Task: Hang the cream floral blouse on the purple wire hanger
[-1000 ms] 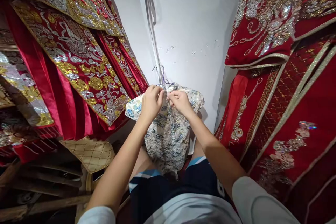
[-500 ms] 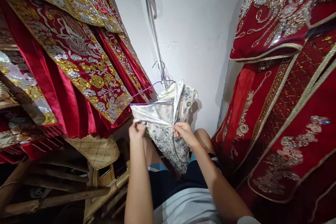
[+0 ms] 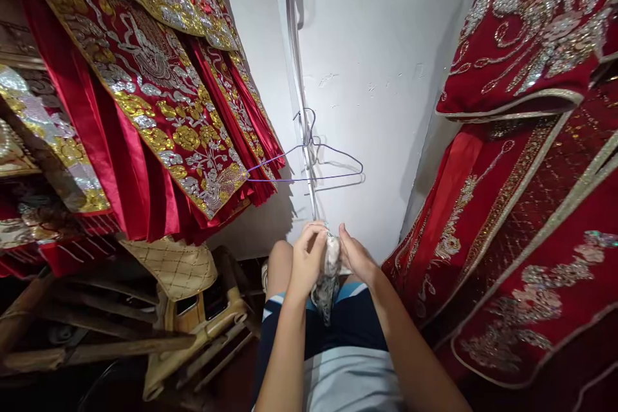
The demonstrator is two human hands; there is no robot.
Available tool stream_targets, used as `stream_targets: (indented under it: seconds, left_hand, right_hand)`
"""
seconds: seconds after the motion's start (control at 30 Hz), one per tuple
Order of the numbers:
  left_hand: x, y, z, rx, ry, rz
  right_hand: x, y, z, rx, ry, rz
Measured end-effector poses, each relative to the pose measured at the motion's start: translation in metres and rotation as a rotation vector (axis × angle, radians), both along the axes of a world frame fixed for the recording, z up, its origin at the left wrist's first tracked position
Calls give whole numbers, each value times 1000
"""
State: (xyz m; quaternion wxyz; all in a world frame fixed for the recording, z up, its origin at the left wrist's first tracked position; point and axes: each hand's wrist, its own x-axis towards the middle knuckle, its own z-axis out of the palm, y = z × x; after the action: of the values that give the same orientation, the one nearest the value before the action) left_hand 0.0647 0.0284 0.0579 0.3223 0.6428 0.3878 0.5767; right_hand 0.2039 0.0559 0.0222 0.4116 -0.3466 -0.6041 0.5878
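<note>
A pale garment with a blue-grey floral print (image 3: 327, 293) is bunched narrow in front of my knees, its lower end hanging between my thighs. My left hand (image 3: 308, 254) pinches its upper part from the left, thumb and fingers curled in. Against the right side of the same cloth is my right hand (image 3: 358, 256), thumb up and fingers partly hidden behind the fabric. Above both hands a thin purple wire hanger (image 3: 333, 177) hangs against the wall with no cloth on it. Its left end touches the embroidered red costume.
Red costume with gold and silver embroidery (image 3: 178, 122) hangs close on the left. Another beaded red costume (image 3: 521, 206) fills the right. A bamboo chair (image 3: 207, 341) with a quilted cream cloth (image 3: 178, 267) stands low left. A metal rail (image 3: 292, 45) runs along the white wall (image 3: 376, 26).
The floral garment has come off the purple hanger and moved down toward my lap. My hands have drawn together, gathering it into a narrow bunch. The hanger is now bare.
</note>
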Motion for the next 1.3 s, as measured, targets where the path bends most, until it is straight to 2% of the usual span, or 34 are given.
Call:
stream_targets:
  seconds: [0.03, 0.1, 0.23, 0.37, 0.4, 0.47, 0.57, 0.67, 0.73, 0.8, 0.9, 1.0, 1.07, 1.13, 1.23, 1.3]
  left_hand:
    - [3, -3, 1, 14, 14, -23]
    - [2, -7, -2, -6, 16, -73]
    - [-20, -13, -24, -194, 98, -168]
    - [-54, -24, -52, -309, 470, -371]
    - [-64, -25, -56, -327, 591, -364]
    - [-87, -23, -58, -349, 820, -226]
    - [-123, -13, -44, -286, 1056, 61]
    - [-150, -2, -18, -171, 1132, 177]
    - [-159, 4, 2, -87, 1142, 249]
    - [-162, 10, 20, -1, 1165, 346]
    - [-162, 20, 42, 19, 1201, 459]
    - [-165, 31, 50, -187, 1095, 429]
    - [-168, 39, 49, -330, 950, 366]
    - [-169, 46, 44, -399, 827, 309]
    - [-165, 55, 40, -422, 686, 253]
    - [-159, 63, 47, -346, 560, 257]
  right_hand:
    - [-4, -4, 0, -61, 2, 97]
    - [-6, -12, 0, -131, 5, 200]
    - [7, -19, 10, -139, 15, 262]
    - [38, -16, 42, -61, 11, 336]
    - [47, -14, 50, -29, -15, 356]
    - [63, -6, 64, 64, -107, 328]
    - [75, 15, 74, 325, -298, 89]
    - [66, 52, 76, 584, -346, -209]
    - [51, 81, 76, 669, -300, -408]
    - [35, 110, 78, 655, -318, -511]
    - [17, 143, 80, 570, -459, -469]
    - [18, 157, 81, 568, -522, -418]
    - [27, 156, 81, 588, -560, -389]
    - [42, 148, 81, 613, -596, -345]
    - [64, 130, 85, 652, -623, -277]
    - [73, 118, 89, 668, -614, -259]
